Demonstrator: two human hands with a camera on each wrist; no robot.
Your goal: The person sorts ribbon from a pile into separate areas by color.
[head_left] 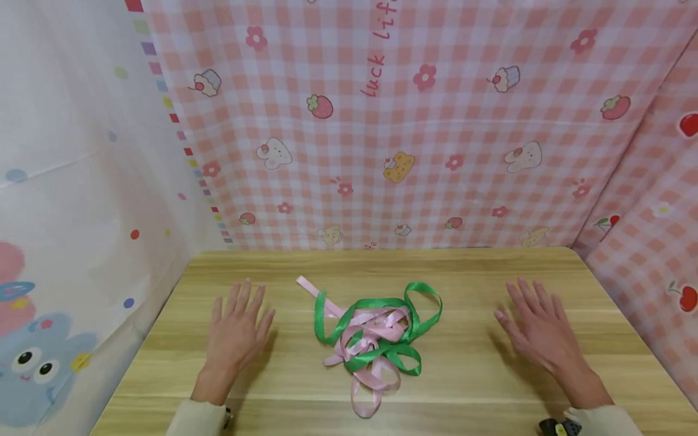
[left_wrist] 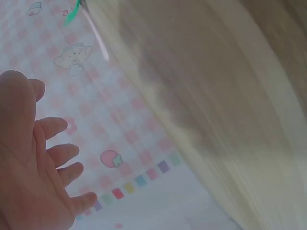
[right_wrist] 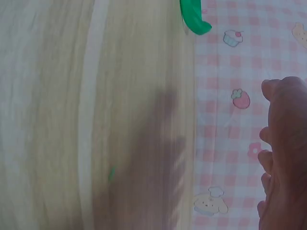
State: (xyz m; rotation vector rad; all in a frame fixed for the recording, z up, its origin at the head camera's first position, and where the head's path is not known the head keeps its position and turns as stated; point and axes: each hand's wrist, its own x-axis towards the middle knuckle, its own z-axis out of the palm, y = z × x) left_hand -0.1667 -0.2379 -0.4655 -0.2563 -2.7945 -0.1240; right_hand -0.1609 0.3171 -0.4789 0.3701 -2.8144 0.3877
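Head view: pink-and-white checked fabric backdrop behind a pale wood-grain desk.
Mid-desk lies a loose tangle of glossy green ribbon and glossy pale-pink ribbon, one pink end pointing toward the far edge. On either side, well apart from it, the bare left hand and bare right hand hover palm down, fingers extended and spread apart. Cream cuffs ring the wrists, a small dark object beside the right one.
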